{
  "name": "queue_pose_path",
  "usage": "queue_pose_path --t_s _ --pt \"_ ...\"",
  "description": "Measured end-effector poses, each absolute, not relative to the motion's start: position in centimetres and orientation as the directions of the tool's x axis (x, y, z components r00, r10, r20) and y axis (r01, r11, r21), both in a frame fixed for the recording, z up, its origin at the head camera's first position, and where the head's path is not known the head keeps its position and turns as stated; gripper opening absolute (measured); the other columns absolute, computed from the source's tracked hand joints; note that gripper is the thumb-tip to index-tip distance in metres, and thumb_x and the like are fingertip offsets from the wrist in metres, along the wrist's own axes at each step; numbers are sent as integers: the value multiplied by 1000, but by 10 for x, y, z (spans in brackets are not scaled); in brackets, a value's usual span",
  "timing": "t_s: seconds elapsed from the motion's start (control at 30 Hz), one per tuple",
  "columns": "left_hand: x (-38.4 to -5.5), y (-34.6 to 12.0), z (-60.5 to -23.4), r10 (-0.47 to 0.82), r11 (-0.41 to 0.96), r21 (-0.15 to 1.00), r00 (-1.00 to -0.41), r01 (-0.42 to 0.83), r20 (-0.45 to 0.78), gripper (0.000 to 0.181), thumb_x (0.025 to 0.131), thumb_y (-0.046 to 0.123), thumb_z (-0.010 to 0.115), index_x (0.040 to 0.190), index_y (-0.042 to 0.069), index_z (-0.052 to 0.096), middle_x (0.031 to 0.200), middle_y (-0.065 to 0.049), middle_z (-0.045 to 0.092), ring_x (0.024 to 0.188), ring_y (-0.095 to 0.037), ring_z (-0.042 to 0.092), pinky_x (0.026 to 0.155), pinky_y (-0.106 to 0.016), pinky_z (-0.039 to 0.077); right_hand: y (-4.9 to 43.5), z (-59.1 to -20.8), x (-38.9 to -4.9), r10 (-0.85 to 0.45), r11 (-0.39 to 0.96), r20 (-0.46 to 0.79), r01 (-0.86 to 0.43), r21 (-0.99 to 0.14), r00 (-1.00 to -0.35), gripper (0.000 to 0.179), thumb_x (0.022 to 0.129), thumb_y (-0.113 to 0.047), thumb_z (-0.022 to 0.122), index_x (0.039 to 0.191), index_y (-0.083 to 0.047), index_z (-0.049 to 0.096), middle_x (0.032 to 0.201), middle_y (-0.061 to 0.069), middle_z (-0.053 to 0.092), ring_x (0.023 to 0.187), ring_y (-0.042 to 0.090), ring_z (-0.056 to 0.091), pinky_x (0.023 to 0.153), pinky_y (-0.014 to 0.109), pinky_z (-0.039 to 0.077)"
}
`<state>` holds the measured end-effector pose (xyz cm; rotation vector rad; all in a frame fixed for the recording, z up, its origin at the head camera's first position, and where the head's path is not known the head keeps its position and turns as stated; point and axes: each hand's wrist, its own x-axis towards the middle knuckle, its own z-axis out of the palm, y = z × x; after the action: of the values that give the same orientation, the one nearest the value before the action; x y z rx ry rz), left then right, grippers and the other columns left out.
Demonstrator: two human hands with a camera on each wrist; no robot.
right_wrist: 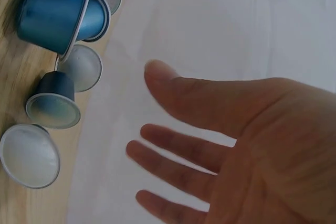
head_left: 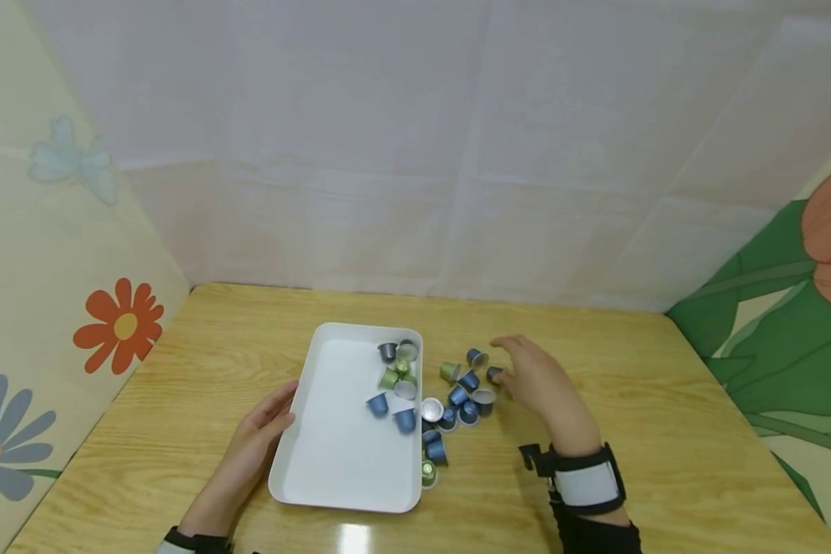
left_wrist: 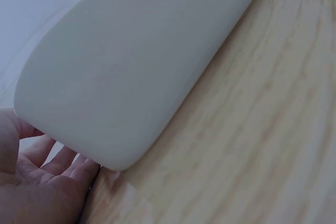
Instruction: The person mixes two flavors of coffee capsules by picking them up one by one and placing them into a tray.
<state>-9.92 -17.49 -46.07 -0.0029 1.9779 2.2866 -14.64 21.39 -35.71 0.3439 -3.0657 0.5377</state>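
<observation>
My left hand (head_left: 259, 431) holds the left edge of a white rectangular tray (head_left: 332, 454). In the left wrist view the thumb is at the rim, while the other fingers (left_wrist: 60, 163) go partly out of sight behind the tray's side (left_wrist: 115, 87). Several coffee capsules, among them a blue one (head_left: 377, 405) and a green one (head_left: 388, 378), lie in the tray's right half. My right hand (head_left: 543, 388) hovers at the right of a loose group of capsules, nearest a dark blue one (head_left: 495, 374). Its fingers (right_wrist: 178, 171) are spread, with nothing between them and the thumb.
Blue, green and silver-lidded capsules (head_left: 458, 395) lie scattered on the wooden table (head_left: 595, 354) along the tray's right side, some against its wall. A white cloth (head_left: 415, 192) hangs behind the table, and flower-printed panels (head_left: 769, 369) stand at both sides.
</observation>
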Motion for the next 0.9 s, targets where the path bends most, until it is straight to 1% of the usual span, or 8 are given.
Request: queue_pose_path --t_s 0.1,0.23,0.33,0.43,0.53,0.67,0.77,0.9 --pt "-99 -175 -461 87 -130 988 -993 -89 -78 54 99 2 52 149 -8 34 154 -22 33 114 10 50 95 -14 44 218 -359 -145 -180 927 1 -170 -334 -984 59 85 -6 77 137 5 51 137 29 50 120 47 51 97 58 44" --pt "-99 -176 -460 90 -117 989 -993 -91 -81 54 99 3 52 149 -6 34 154 -22 33 115 9 50 96 -14 43 222 -361 -145 -143 935 -93 -104 -338 -985 65 83 -8 79 137 8 48 137 33 45 120 50 49 96 59 44" --pt "-99 -176 -460 99 -122 988 -992 -91 -79 54 99 3 52 150 -6 33 155 -21 33 116 9 49 96 -14 43 223 -363 -147 -131 936 -159 -70 -345 -979 66 84 -9 78 138 9 46 135 35 44 115 49 52 93 58 47" --pt "-98 -177 -461 106 -129 988 -992 -82 -68 55 99 3 52 150 -8 32 155 -23 31 116 8 49 96 -15 43 225 -368 -148 -113 935 -199 -36 -352 -973 67 85 -10 77 141 8 44 133 36 44 109 47 56 89 57 49" --pt "-98 -177 -462 105 -129 989 -992 -77 -63 55 99 3 52 149 -8 32 155 -24 31 116 9 49 95 -14 43 225 -374 -150 -90 934 -212 -9 -356 -973 67 86 -11 76 142 6 44 131 36 44 102 42 59 85 55 51" --pt "-98 -177 -463 103 -128 989 -992 -80 -67 55 99 3 52 149 -8 33 155 -23 32 116 9 50 95 -15 44 226 -380 -152 -73 935 -215 8 -355 -974 64 85 -12 76 139 5 47 123 32 47 94 36 58 81 54 51" --pt "-99 -177 -463 105 -128 988 -992 -82 -69 55 99 3 52 149 -8 33 155 -23 32 116 9 50 96 -15 44 227 -384 -153 -70 938 -225 12 -346 -972 62 86 -14 76 137 5 49 119 30 49 96 37 59 82 55 51" --pt "-99 -177 -462 106 -125 989 -992 -79 -66 55 99 3 52 149 -8 33 155 -24 31 116 8 50 96 -15 44 228 -388 -154 -77 943 -224 2 -333 -972 60 87 -18 76 136 5 50 118 29 51 98 40 59 83 56 50"
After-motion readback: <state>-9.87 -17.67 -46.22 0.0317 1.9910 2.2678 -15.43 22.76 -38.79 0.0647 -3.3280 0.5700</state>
